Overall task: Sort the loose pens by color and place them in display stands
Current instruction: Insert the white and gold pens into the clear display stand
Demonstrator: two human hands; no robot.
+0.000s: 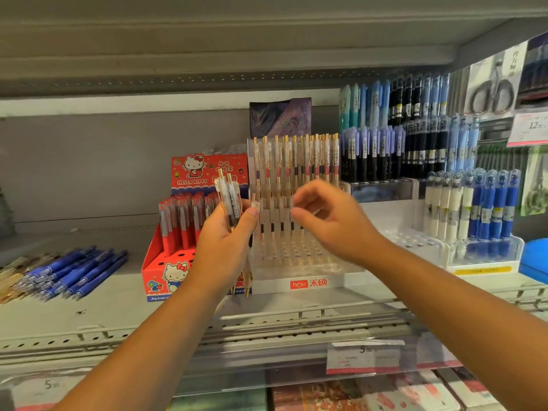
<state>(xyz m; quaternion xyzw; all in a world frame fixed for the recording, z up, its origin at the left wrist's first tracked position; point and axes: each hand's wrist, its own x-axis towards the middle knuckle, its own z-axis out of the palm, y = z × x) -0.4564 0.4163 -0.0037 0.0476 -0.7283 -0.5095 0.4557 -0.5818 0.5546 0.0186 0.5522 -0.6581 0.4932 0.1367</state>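
Head-height view of a grey metal shop shelf [118,304] stocked with pens.

The left hand [225,241] is raised in front of the shelf. Its fingers [252,213] and thumb are curled round a bundle of clear-barrelled pens with gold tips [229,200]. The bundle is held upright, and its gold ends stick out above the fingers.

The right hand [329,221] is just to the right, apart from the left hand. Its fingers are curled, with thumb and forefinger drawn near each other at the top of a pen standing in a rack. Motion blur hides whether they are pinching that pen.

Directly behind both sets of fingers stands a clear plastic tiered display stand with a red and white label [299,262]. Its back row, above the fingers, is lined with matching clear and gold pens [296,158]. A lower row sits level with the fingers, and rows of holes show below them.

Left of the left fingers is a red cardboard cartoon-cat box [154,274] holding red pens. Further left and lower, loose blue pens [74,271] lie in a heap on the shelf.

Right of the right fingers, a second clear stand [489,253] holds white and blue pens. Above it are racks of blue and black pens [409,137].

Below both hands, a white price tag [364,360] sits on the shelf's front edge.
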